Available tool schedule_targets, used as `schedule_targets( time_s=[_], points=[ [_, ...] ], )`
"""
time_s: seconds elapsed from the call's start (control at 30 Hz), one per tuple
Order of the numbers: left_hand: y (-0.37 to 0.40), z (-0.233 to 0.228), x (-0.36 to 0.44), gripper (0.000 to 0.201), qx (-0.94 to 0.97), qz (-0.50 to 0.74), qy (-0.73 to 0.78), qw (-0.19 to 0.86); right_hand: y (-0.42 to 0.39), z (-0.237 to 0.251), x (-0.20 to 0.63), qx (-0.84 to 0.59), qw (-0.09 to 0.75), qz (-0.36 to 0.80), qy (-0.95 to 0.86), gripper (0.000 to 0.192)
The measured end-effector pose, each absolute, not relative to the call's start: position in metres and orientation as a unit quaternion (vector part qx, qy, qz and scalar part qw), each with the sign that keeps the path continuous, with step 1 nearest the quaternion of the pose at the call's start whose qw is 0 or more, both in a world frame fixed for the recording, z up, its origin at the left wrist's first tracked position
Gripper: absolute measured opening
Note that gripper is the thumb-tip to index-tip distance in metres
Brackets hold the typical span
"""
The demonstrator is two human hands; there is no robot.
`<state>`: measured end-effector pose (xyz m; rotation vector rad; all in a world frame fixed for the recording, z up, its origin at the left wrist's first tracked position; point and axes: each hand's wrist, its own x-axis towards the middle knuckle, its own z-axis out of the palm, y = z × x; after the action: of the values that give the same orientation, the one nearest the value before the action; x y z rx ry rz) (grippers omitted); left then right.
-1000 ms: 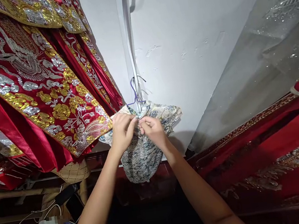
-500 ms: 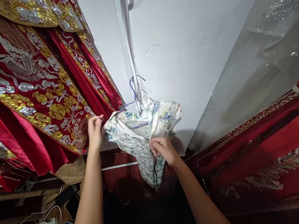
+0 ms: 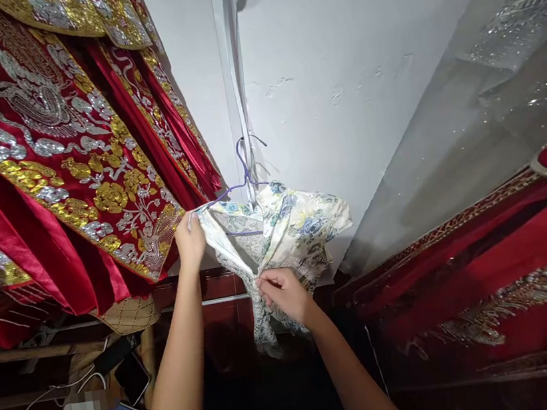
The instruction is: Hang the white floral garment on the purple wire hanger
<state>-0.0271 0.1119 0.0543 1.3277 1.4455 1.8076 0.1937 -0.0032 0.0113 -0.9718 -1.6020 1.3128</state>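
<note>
White wall behind; floral garment (image 3: 297, 229) on hanger (image 3: 244, 175). Left hand (image 3: 190, 239) pinches its shoulder, right hand (image 3: 282, 291) grips the front, closed.

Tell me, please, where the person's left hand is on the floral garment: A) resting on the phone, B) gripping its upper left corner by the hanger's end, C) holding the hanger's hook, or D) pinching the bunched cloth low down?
B: the left hand grips the upper left corner of the floral garment beside the end of the purple hanger, while the right hand pinches the gathered cloth lower down.
</note>
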Motion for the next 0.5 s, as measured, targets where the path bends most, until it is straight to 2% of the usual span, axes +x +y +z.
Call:
schedule_targets(
  time_s=[0.07, 0.13, 0.33, 0.5],
  points=[
    [0.122, 0.038, -0.038, 0.016, 0.350, 0.712, 0.490, 0.363, -0.002, 0.006, 0.192, -0.409, 0.417, 0.513, -0.629, 0.030],
    [0.124, 0.022, -0.039, 0.011, 0.263, 0.719, 0.469, 0.441, -0.002, -0.003, 0.191, -0.434, 0.420, 0.510, -0.612, 0.031],
    [0.087, -0.028, 0.005, 0.010, 0.255, 0.635, 0.474, 0.554, -0.008, -0.034, 0.199, -0.467, 0.464, 0.523, -0.542, 0.032],
    [0.051, -0.032, 0.049, 0.025, 0.321, 0.580, 0.435, 0.609, -0.011, -0.045, 0.223, -0.502, 0.400, 0.508, -0.574, 0.045]
  ],
)
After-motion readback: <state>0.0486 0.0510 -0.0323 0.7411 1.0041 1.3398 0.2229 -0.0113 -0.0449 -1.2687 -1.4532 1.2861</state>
